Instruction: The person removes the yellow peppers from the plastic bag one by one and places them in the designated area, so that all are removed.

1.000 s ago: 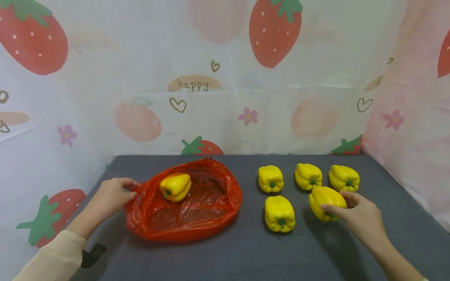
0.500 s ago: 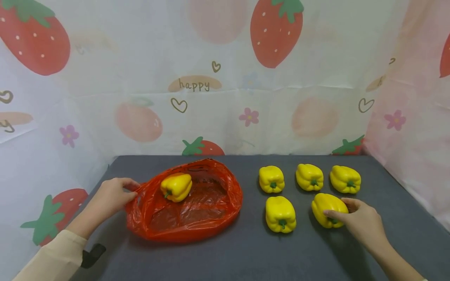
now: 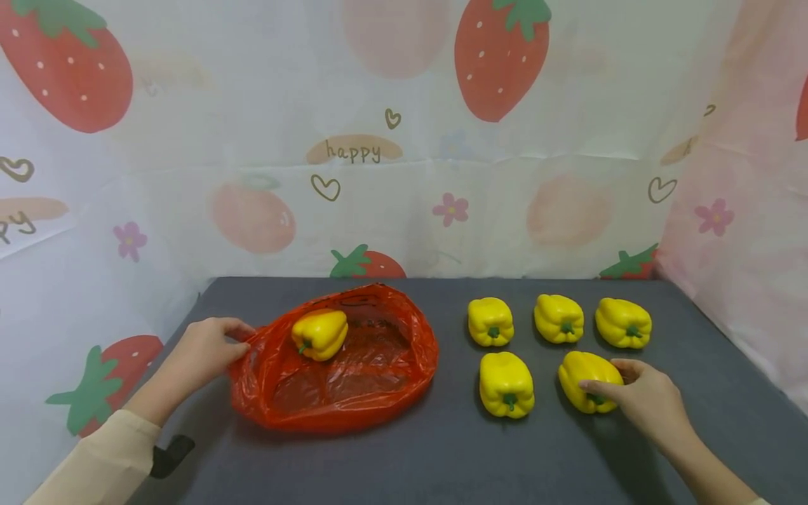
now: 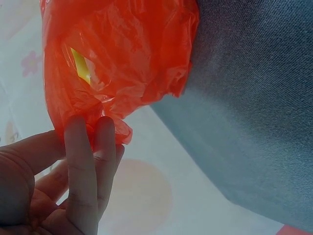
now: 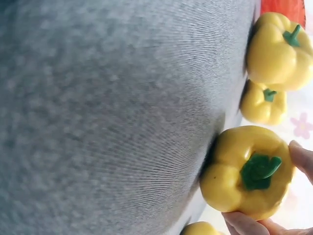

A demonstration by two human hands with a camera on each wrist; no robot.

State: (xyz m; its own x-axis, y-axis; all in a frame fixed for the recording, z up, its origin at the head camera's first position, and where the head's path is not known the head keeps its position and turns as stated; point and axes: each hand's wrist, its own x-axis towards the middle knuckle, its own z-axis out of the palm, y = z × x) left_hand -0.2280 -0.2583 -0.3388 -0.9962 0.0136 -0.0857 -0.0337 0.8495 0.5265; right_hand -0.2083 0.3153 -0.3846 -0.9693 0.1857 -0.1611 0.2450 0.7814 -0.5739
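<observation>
My left hand (image 3: 211, 354) pinches the left edge of a red plastic bag (image 3: 341, 419) that lies with its mouth spread wide. The left wrist view shows thumb and fingers gathered on the crumpled film (image 4: 122, 54). Inside the bag rests one yellow bell pepper (image 3: 320, 335). On the right, my right hand (image 3: 653, 400) holds another yellow bell pepper (image 3: 587, 382) low at the tabletop, thumb on one side and fingers on the other. Its green stem (image 5: 264, 169) faces the right wrist camera.
Several more yellow peppers stand on the dark grey table (image 3: 404, 470): a front one (image 3: 506, 386) left of the held pepper, and a back row with a left (image 3: 490, 322), middle (image 3: 558, 319) and right (image 3: 623, 323) pepper. A strawberry-print cloth (image 3: 404, 231) hangs behind.
My right hand has lowered its pepper to the tabletop, in line with the front pepper, and still holds it. The left hand keeps its grip on the bag; the view has shifted slightly.
</observation>
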